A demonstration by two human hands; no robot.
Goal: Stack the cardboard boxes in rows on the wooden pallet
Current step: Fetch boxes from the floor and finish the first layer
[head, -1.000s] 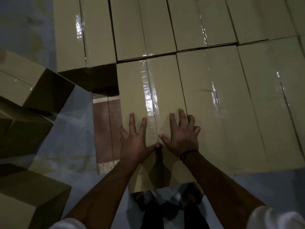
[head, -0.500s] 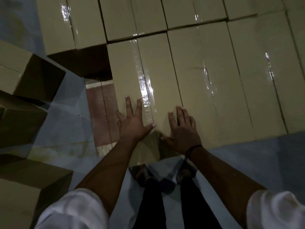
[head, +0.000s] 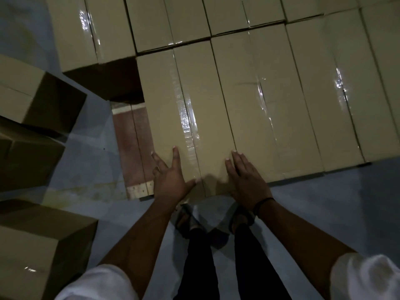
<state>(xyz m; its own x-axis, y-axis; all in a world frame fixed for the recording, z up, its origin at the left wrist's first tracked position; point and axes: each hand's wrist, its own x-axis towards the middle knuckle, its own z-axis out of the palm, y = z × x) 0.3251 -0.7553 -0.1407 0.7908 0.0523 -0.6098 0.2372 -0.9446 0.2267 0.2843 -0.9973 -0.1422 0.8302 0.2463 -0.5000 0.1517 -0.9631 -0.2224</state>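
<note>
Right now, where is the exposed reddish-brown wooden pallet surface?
Head view, left of centre: the reddish-brown wooden pallet surface lies beside the taped tan cardboard box, just left of the left hand.

You have four cardboard boxes in the near row, the rightmost cut by the frame, and at least four far-row boxes. Three loose boxes lie left. One wooden pallet. Two hands: left hand, right hand.
</note>
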